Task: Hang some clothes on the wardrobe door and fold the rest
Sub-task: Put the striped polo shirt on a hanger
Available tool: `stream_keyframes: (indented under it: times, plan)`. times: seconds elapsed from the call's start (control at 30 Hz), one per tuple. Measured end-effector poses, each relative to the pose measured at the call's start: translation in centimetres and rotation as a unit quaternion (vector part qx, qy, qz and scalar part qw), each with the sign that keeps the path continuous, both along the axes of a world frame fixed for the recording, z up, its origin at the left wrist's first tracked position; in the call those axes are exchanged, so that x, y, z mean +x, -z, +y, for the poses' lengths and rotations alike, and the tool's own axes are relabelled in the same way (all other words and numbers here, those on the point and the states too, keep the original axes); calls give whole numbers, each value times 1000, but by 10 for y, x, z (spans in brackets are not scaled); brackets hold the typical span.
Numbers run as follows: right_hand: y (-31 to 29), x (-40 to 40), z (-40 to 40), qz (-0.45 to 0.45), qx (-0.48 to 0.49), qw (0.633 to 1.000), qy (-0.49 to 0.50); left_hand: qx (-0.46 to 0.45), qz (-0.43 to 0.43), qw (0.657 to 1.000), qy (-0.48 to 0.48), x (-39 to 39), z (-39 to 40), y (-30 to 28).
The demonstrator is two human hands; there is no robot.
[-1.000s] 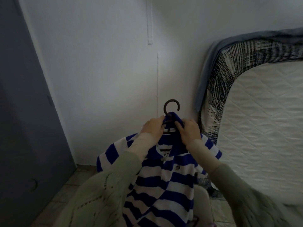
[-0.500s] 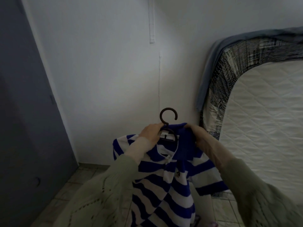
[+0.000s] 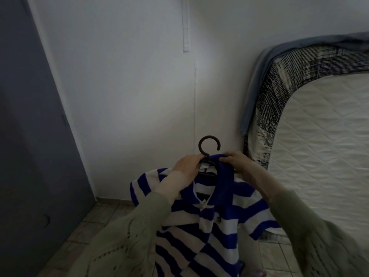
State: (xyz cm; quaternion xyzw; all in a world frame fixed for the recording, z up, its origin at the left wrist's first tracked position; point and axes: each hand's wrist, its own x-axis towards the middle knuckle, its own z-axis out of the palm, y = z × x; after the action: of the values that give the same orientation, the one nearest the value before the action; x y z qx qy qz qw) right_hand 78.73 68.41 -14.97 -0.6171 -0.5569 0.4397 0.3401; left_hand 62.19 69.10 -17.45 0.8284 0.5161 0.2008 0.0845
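Item: blue-and-white striped polo shirt point(image 3: 201, 226), on a dark hanger point(image 3: 208, 154), held up in the air before the white wall point(image 3: 119, 96). Left hand point(image 3: 187, 166): fingers closed on the collar beside the hook's base. Right hand point(image 3: 239, 164): fingers pinch the blue collar. Grey wardrobe door point(image 3: 30, 136) left; upright mattress point(image 3: 319, 146) right; tiled floor point(image 3: 95, 226) below.

A blue-and-white striped polo shirt point(image 3: 209, 222) hangs upright on a dark hanger point(image 3: 208, 148), hook at 12 o'clock, collar raised.
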Motion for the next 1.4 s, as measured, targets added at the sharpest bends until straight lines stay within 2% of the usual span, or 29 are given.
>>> stream_keyframes:
  times: [0.13,0.27,0.33,0.53,0.67,0.73,0.83,0.93,1.03,1.13,1.3,1.4]
  plan:
    - [-2,0,-2,-83,-11,996,-40,2,7,1000,-3,-2,0,1]
    - [-6,-1,-1,-60,-46,997,-22,22,14,1000,-5,-3,-1,1]
    - [-8,-3,2,-30,-64,997,4,38,17,999,-10,-3,-2,1]
    - [-9,0,0,173,-149,973,42,71,28,997,-8,-2,-5,-3]
    - [-7,1,-5,218,-164,961,47,62,-45,997,24,2,-8,-4]
    - [-6,2,-5,222,-134,965,41,53,-79,995,29,3,-13,-4]
    - [-4,8,-4,132,-57,989,15,46,-77,996,25,2,-15,-5]
    - [0,11,-3,-24,-30,999,-20,37,-34,999,10,4,-11,-9]
    - [2,15,-3,-123,31,990,-56,17,-16,999,-41,3,-7,-13]
    - [2,15,-6,-249,94,961,-72,3,-9,996,-90,-2,-4,-17]
    - [10,2,-9,-285,228,930,51,-5,-9,994,-113,-3,-3,-26]
    - [12,-4,-9,-282,258,920,87,5,-12,991,-130,-3,-5,-28]
